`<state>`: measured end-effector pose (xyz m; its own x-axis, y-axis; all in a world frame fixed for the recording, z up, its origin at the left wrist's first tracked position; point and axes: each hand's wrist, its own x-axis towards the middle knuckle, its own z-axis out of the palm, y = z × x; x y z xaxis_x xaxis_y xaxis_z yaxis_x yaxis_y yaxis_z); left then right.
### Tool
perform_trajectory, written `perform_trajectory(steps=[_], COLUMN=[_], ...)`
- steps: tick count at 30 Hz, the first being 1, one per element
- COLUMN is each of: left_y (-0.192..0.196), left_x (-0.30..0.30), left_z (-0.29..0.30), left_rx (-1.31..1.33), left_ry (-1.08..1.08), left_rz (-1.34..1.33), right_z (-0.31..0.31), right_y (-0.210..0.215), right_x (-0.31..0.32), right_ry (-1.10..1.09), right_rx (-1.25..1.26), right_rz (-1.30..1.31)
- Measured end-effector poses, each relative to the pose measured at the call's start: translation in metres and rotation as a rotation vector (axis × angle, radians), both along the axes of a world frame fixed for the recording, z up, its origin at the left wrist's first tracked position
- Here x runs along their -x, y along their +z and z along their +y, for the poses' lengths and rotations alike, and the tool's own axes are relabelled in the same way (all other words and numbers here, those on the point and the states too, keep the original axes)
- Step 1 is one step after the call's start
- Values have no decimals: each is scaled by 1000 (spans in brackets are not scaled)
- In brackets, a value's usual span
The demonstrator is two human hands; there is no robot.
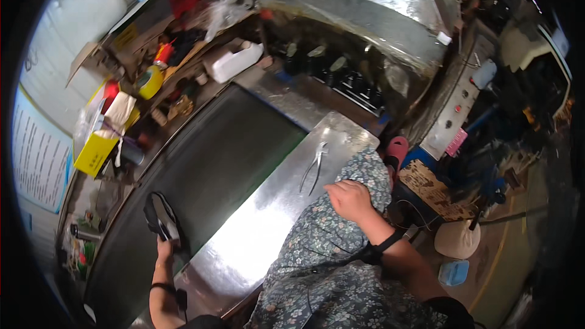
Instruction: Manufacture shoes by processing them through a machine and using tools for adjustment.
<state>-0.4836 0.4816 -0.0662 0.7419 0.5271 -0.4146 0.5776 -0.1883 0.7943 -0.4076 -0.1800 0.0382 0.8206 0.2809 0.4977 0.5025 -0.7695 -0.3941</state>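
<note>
A dark shoe (161, 215) with a black upper and a greyish opening is at the near left, over the dark conveyor belt (213, 146). My left hand (167, 245) is closed around its near end. My right hand (350, 200) lies on my knee, on the floral apron (329, 231), its fingers curled in and no object showing in them. Just left of that hand, a pair of metal pliers (317, 161) rests on the shiny metal bench (244, 231), handles toward me. Part of the shoe's near end is hidden by my left fingers.
A cluttered shelf with a yellow box (96, 153), a yellow tape roll (150, 81) and a white container (234, 60) runs along the belt's far left side. Ahead stands a metal hood (353, 0) over several dark shoes. A control panel (457, 106) and a pink shoe (397, 151) are right.
</note>
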Motion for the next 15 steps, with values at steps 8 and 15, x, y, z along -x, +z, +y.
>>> perform_trajectory(steps=[8,15], left_y=[29,155], left_x=[-30,-1], left_z=[-91,-263], left_rx=[-218,719], left_ry=[-9,-241], left_rz=[-144,-259], right_z=[-1,-5], right_y=[-9,21], right_x=[1,2], right_ry=[57,97], right_rx=[-14,-571], right_rz=[13,560])
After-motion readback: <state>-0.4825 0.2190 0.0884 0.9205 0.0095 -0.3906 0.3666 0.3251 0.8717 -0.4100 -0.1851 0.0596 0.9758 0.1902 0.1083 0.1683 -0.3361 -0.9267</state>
